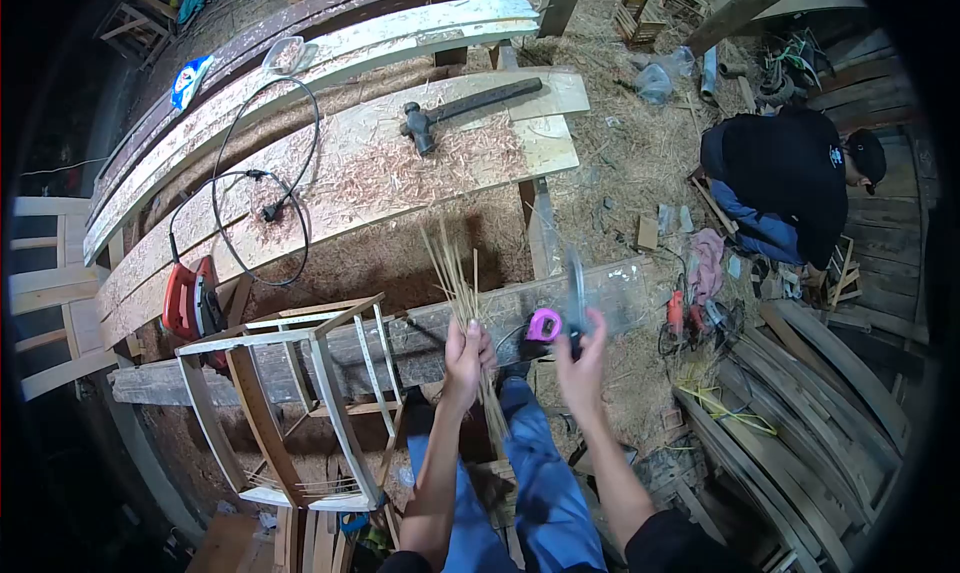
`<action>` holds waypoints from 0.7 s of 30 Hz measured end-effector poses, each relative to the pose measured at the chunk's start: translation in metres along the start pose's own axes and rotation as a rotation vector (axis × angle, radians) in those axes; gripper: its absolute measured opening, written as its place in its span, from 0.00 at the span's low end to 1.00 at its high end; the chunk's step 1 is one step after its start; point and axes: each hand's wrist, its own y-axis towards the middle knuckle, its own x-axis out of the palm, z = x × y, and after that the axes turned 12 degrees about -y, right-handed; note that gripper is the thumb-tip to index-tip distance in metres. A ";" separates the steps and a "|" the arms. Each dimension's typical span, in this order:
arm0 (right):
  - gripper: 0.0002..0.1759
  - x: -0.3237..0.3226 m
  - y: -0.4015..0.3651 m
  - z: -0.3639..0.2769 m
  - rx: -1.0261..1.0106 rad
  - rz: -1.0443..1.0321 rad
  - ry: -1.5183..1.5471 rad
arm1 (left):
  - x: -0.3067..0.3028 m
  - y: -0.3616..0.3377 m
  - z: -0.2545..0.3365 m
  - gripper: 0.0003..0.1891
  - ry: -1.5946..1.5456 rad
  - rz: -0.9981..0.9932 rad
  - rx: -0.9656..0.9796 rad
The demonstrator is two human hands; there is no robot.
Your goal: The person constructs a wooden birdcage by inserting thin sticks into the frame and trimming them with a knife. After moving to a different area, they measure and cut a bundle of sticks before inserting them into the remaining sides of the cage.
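Observation:
My left hand (466,358) is closed around a bundle of thin, straw-coloured sticks (452,268). They fan out above the fist, and their lower ends hang between my legs. To the right, my right hand (581,358) grips the dark handle of a knife (577,288), whose upright blade is smeared by motion. The blade is apart from the sticks. Between my hands, a pink tape measure (543,325) lies on the weathered plank (620,291). An open wooden frame (340,413) with slender slats stands left of my left hand.
A hammer (420,131) and wood shavings lie on the wide board (345,133) ahead. A red-orange power tool (190,303) with a looped black cord sits at left. Another person (780,183) bends over at right. Curved timbers (790,433) are stacked at lower right.

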 end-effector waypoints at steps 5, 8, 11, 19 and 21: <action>0.43 0.045 -0.046 -0.014 0.112 -0.259 0.430 | 0.006 0.018 -0.010 0.06 -0.215 0.002 0.022; 0.46 0.055 -0.047 -0.019 0.143 -0.213 0.581 | 0.009 0.016 -0.015 0.06 -0.085 -0.024 0.052; 0.50 0.070 -0.041 -0.002 0.105 -0.146 0.556 | -0.009 0.027 -0.035 0.08 0.141 -0.047 0.154; 0.45 0.114 -0.034 0.034 -0.085 0.182 0.015 | -0.028 0.028 -0.032 0.18 0.955 0.108 0.137; 0.45 0.114 -0.040 0.030 0.164 -0.004 0.183 | -0.032 0.030 -0.037 0.18 0.925 0.101 0.250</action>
